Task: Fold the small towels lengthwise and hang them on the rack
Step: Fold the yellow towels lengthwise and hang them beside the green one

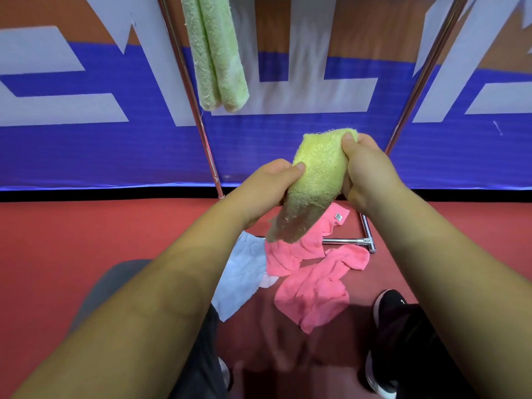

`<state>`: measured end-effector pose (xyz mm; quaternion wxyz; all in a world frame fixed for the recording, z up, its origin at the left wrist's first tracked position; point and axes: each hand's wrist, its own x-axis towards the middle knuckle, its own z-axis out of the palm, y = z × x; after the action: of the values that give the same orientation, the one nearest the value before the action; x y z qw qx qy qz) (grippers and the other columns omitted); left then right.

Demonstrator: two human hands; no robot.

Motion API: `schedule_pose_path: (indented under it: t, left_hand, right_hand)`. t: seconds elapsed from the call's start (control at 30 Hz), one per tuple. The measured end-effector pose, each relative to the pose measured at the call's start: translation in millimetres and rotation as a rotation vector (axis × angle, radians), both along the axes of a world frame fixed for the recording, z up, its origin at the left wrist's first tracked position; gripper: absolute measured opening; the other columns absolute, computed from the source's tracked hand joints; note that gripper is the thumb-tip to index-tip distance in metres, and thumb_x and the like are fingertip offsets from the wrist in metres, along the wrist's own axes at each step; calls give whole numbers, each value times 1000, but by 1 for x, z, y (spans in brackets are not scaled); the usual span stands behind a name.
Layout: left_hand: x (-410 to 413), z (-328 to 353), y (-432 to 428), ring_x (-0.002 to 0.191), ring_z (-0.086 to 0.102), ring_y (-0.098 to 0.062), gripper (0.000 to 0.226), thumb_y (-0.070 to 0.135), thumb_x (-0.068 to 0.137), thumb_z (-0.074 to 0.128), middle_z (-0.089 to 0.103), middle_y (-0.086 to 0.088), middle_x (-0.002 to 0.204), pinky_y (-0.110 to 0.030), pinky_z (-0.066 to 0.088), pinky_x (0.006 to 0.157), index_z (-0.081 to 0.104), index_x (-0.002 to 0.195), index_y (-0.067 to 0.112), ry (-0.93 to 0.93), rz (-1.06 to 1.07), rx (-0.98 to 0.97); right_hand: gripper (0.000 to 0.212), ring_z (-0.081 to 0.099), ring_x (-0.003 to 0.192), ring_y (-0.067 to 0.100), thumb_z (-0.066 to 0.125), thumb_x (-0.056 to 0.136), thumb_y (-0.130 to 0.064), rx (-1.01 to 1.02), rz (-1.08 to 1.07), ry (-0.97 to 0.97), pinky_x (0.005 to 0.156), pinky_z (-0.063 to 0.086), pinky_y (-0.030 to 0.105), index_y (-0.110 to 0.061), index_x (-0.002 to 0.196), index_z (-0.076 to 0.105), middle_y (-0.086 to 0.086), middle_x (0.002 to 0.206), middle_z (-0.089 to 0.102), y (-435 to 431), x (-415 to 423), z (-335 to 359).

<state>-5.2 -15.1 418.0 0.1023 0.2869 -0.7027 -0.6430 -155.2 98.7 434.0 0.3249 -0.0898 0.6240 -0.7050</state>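
Currently the yellow towel [313,180] is in the air between both hands, in front of the rack [187,82], bunched into a narrow strip, with the lower end hanging loose and slightly blurred. Looks like terry cloth, so judged light, soft and floppy: no stiffness, not slippery, nothing to break. It will likely sag wherever it isn't supported, so a fold holds only while pinched. Best hold is probably the two corners of one short edge, thumbs on top, so the long edges can be brought together and the strip draped over a bar at its middle

Left hand [267,188] grips the towel at about mid-length from the left side, thumb pressed across the front face, other fingers curled behind and mostly hidden. Right hand [365,174] holds the upper end, thumb on top near the frayed edge, fingers wrapped round the back. Both forearms reach forward, right hand a little higher and further out than the left

One green towel [218,59] already hangs folded at the top of the view, just right of the rack's left upright; the bar it hangs on is out of view. On the red floor [86,231] by the rack's base lie pink towels [313,289] and a pale blue towel [241,277], crumpled, touching each other, not yet folded. Whether the yellow one is properly folded lengthwise or just scrunched: cannot tell from this angle
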Motion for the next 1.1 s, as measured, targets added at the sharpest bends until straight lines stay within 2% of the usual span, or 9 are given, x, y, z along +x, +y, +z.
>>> schedule_pose_path:
  t: [0.07, 0.17, 0.37, 0.53, 0.67, 0.77, 0.87, 1.0, 1.1]
  left_hand:
    - [1, 0, 0, 86, 68, -22, 54, 58, 82, 78, 75, -9, 94, -43, 51, 85, 64, 106, 12, -3, -44, -8]
    - [3, -3, -2, 104, 77, -27, 55, 31, 82, 87, 80, -16, 114, -42, 59, 91, 63, 123, 3, 21, -121, 42]
    - [6, -2, 2, 114, 75, -27, 24, 7, 102, 69, 77, -14, 124, -47, 56, 104, 67, 126, 7, 75, -173, 62]
    - [9, -2, 2, 111, 77, -32, 24, 5, 101, 71, 79, -17, 120, -49, 61, 100, 66, 125, 6, 21, -96, 75]
    - [11, -4, -3, 115, 76, -28, 49, 9, 99, 76, 79, -12, 124, -47, 60, 103, 56, 144, 13, 34, -97, 94]
    - [14, -5, -5, 118, 75, -26, 41, 12, 101, 74, 79, -9, 124, -44, 58, 105, 63, 141, 15, 19, -166, 57]
    - [15, -2, -6, 116, 76, -24, 31, 14, 101, 74, 81, -7, 120, -37, 59, 104, 72, 132, 11, 6, -155, -8]
    - [15, -4, -13, 100, 77, -21, 23, 31, 93, 84, 81, -14, 107, -52, 59, 102, 80, 111, 17, -46, -109, -227]
    - [14, -2, -15, 90, 71, -17, 21, 34, 90, 86, 77, -6, 99, -42, 58, 91, 79, 102, 18, -57, -84, -422]
  right_hand:
    - [19, 77, 113, 31, 51, 114, -35, -8, -10, -21, 95, 63, 61, -23, 121, 64, 8, 123, 76, -1, 0, 1]
    - [22, 78, 103, 25, 52, 115, -34, -27, -25, -117, 82, 67, 50, -22, 129, 62, 6, 121, 76, -2, -1, 1]
    - [44, 77, 115, 40, 73, 102, -28, -96, 128, -291, 96, 63, 58, 2, 134, 68, 23, 125, 78, -2, 5, -2]
    - [37, 78, 111, 43, 65, 106, -13, -51, 216, -295, 94, 62, 58, 8, 137, 62, 25, 124, 77, -2, 6, -4]
    - [34, 78, 107, 45, 60, 109, -8, -92, 199, -311, 81, 66, 56, 8, 139, 60, 27, 125, 76, -1, 8, -1]
    - [32, 79, 105, 43, 56, 110, -7, -112, 176, -310, 70, 68, 54, 6, 139, 59, 28, 126, 75, -2, 7, 1]
    - [32, 78, 109, 42, 56, 110, -7, -110, 157, -323, 78, 67, 55, 5, 140, 59, 27, 126, 75, -3, 3, -1]
    - [34, 77, 111, 43, 55, 110, -8, -100, 120, -339, 86, 64, 59, 9, 140, 57, 28, 126, 75, -3, -2, -4]
    - [35, 76, 115, 44, 52, 110, -7, -106, 110, -353, 97, 60, 62, 9, 142, 56, 28, 127, 74, -2, -4, -5]
